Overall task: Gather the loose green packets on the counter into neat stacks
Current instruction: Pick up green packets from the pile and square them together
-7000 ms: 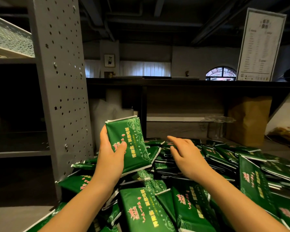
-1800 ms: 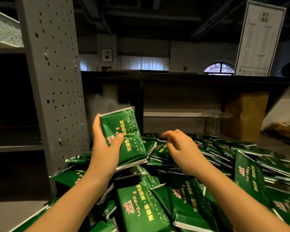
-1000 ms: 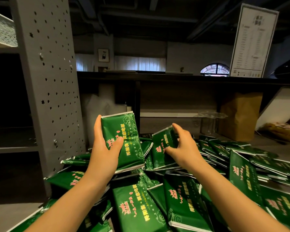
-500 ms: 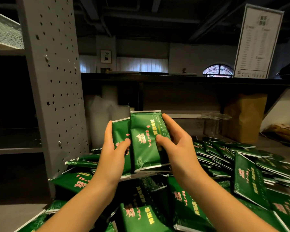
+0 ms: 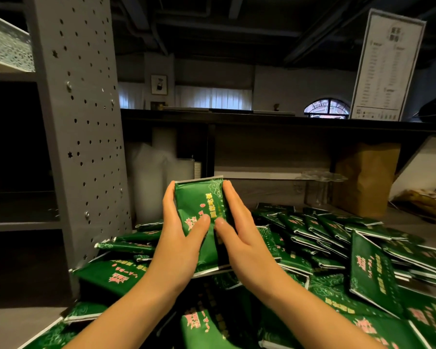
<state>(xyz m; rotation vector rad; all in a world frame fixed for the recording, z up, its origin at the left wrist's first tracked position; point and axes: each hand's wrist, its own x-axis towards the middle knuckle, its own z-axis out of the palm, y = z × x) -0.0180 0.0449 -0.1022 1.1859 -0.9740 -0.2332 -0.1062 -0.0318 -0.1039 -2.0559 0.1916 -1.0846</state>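
Observation:
A small stack of green packets [image 5: 202, 205] with pink and yellow print stands upright above the pile. My left hand [image 5: 180, 241] grips its left edge, thumb across the front. My right hand [image 5: 239, 238] grips the right edge, thumb on the front too. Below and around them lies a heap of loose green packets [image 5: 320, 238] on the grey counter [image 5: 13, 326], fanned out to the right and piled up at the front. How many packets are in my hands is hidden.
A grey perforated metal upright [image 5: 83, 127] stands close on the left. A dark shelf [image 5: 287, 122] runs across behind, with a brown paper bag [image 5: 365, 180] and a clear glass stand [image 5: 320, 187] under it. A tall white menu board [image 5: 385, 66] leans at the back right.
My right hand picked one packet from the heap and brought it onto the packet in my left hand. Both hands now hold the packets together, squared into one stack.

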